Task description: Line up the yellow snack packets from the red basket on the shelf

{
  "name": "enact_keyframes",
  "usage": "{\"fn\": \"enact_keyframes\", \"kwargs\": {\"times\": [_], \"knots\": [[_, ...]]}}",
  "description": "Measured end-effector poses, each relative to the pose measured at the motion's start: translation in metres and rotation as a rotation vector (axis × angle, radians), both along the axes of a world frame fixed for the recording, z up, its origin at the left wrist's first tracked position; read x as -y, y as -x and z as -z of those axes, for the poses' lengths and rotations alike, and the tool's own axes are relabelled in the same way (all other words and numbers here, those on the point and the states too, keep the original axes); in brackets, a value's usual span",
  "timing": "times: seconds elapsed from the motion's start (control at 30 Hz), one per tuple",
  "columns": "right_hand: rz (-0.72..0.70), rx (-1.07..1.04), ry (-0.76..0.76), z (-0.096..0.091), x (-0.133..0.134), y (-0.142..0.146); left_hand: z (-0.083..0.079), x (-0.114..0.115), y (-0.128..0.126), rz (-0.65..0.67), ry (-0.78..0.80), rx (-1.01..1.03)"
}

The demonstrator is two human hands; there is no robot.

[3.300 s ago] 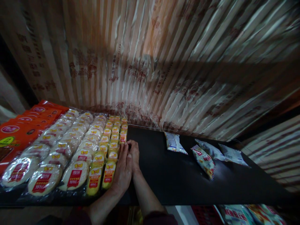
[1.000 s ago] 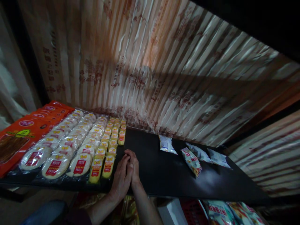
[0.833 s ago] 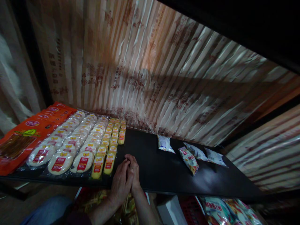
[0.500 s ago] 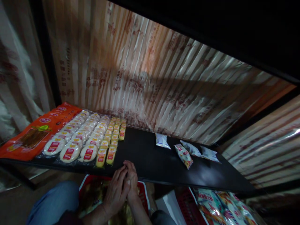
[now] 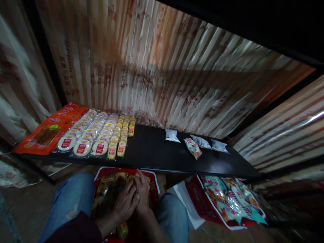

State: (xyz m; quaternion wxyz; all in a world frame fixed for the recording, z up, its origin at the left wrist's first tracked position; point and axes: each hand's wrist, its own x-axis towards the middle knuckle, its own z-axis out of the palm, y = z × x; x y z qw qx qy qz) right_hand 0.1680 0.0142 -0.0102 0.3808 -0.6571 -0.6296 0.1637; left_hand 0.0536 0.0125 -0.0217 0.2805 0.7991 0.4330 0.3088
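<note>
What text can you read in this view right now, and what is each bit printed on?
Nothing reads clearly.
Orange packets: oval logo, blurred.
Round packs: red labels, white print too small.
Yellow bars: red labels, too small.
Striped film: reddish print, blurred.
Floor bags: coloured print, unreadable.
Red bag on the lap: none legible.

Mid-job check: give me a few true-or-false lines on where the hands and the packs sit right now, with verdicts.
1. The left hand and right hand rest on the black shelf. False: they are below it, together over the red bag between the knees.
2. The orange packs lie at the shelf's left end. True.
3. Four small packets lie on the shelf's right part. True.
4. The round cracker packs fill the shelf's middle. False: they lie on the left, beside the orange packs.
</note>
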Motion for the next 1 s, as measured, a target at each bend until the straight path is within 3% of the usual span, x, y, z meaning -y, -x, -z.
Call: {"fn": "enact_keyframes", "kwargs": {"times": [0.17, 0.27, 0.4, 0.53, 0.8, 1.0], "knots": [[0.136, -0.055, 0.07, 0.013, 0.007, -0.003, -0.003, 0.001, -0.003, 0.008, 0.201, 0.009], [0.208, -0.049, 0.079, 0.026, 0.006, -0.002, 0.002, -0.005, 0.0, -0.075, 0.275, 0.015], [0.238, -0.037, 0.112, 0.037, 0.005, -0.002, 0.012, -0.017, 0.006, -0.191, 0.354, -0.15], [0.261, -0.086, 0.098, 0.044, 0.004, -0.003, 0.015, -0.024, 0.006, -0.165, 0.38, -0.213], [0.282, -0.168, 0.128, 0.056, -0.005, -0.006, 0.004, -0.034, -0.012, -0.146, 0.42, -0.364], [0.287, -0.125, 0.095, 0.057, -0.005, -0.006, 0.014, -0.038, -0.017, -0.163, 0.427, -0.413]]}}
